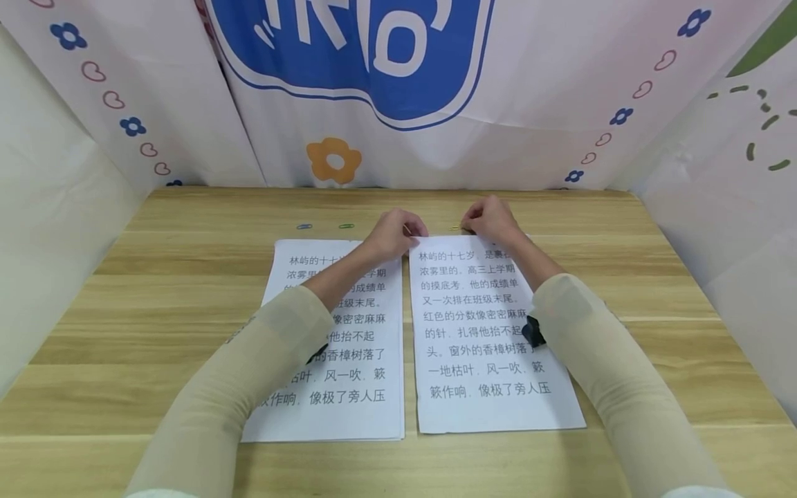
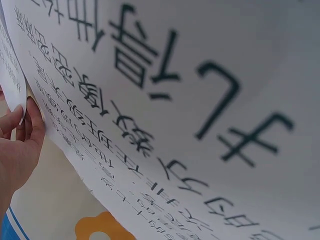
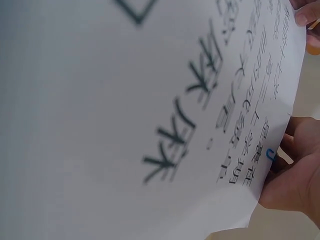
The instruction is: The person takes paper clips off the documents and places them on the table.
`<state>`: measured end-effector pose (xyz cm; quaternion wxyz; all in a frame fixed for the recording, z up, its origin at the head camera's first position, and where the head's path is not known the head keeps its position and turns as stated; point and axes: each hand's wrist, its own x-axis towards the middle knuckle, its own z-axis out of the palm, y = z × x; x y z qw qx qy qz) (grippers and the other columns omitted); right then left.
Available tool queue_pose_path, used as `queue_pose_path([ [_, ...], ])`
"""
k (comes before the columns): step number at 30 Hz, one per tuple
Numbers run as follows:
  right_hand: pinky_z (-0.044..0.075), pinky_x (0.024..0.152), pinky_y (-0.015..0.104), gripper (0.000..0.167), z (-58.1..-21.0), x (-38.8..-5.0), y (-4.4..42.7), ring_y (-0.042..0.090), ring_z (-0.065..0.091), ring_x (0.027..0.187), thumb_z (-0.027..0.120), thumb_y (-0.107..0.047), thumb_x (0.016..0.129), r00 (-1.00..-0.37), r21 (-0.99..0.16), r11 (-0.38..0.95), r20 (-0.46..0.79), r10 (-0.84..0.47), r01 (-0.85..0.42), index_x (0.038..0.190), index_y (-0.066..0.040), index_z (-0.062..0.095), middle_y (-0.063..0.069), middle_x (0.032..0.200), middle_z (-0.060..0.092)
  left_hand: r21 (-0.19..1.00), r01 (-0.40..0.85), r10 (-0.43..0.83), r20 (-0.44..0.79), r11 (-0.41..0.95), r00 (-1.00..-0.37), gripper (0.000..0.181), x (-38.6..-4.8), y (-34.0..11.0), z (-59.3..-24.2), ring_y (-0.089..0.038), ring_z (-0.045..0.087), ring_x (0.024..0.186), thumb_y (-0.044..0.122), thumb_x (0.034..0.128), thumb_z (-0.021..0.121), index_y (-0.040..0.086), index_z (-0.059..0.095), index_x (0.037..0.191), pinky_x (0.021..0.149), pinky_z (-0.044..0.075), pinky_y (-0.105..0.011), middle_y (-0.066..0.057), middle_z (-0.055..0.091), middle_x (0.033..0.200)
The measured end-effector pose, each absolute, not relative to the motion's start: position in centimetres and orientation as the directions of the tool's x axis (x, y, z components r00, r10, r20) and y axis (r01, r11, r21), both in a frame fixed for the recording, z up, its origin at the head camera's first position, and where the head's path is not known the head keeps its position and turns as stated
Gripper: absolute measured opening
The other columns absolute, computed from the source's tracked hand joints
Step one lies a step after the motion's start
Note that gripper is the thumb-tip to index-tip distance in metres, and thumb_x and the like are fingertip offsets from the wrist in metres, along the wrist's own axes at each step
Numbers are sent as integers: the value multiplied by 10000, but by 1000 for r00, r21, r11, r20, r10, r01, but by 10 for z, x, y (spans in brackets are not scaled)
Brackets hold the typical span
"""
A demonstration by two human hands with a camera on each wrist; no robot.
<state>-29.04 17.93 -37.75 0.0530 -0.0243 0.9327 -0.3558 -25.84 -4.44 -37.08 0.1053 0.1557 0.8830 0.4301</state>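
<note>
Two printed paper stacks lie side by side, the left stack [image 1: 349, 422] and the right stack [image 1: 473, 415]. My left hand [image 1: 395, 234] pinches the right stack's top left corner, as the left wrist view also shows its fingers [image 2: 35, 122] at the paper edge. Just beyond the top edge, my right hand [image 1: 495, 220] has thumb and fingertips at a small yellow paper clip [image 1: 454, 227], partly covered by them. A blue clip [image 3: 270, 154] sits on the sheet's top edge beside the right hand in the right wrist view.
A blue paper clip [image 1: 304, 227] and a green paper clip [image 1: 346, 226] lie on the wooden table [image 1: 187, 221] behind the left stack. A white printed cloth [image 1: 423, 159] hangs along the table's back edge, with pale walls at both sides.
</note>
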Motion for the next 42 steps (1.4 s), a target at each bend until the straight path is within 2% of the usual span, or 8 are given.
queue_pose_path([
  [12,490,831,343,149,-375,-290,184,274,618,960,702,-103,977,-990,-677,735,-73,-119,-38,1057,10,757,169,1059,710,799,178,364,-54,574,-930,185,-258,-46,-371,-232,603,914,-133,942,624,-4,737,1010,723,569,-255,-122,650,985],
  [22,473,787,335,158,-370,-284,205,239,593,864,720,-99,957,-982,-694,714,-56,-180,-91,1059,17,748,145,971,697,793,186,360,-45,580,-932,184,-259,-47,-372,-227,595,924,-122,947,626,10,741,1002,758,554,-256,-112,649,982],
  [28,469,758,318,167,-369,-283,216,226,582,840,723,-106,958,-977,-675,728,-54,-206,-116,1062,21,752,136,939,695,802,184,365,-45,568,-930,182,-259,-48,-374,-232,604,914,-127,944,627,4,739,1003,728,574,-261,-118,650,984],
  [42,486,730,286,197,-362,-272,226,242,579,880,708,-87,968,-973,-661,739,-62,-224,-128,1121,35,734,168,1008,687,806,177,364,-51,565,-930,182,-259,-47,-373,-233,601,912,-135,939,625,-5,734,1007,709,578,-255,-122,645,989],
])
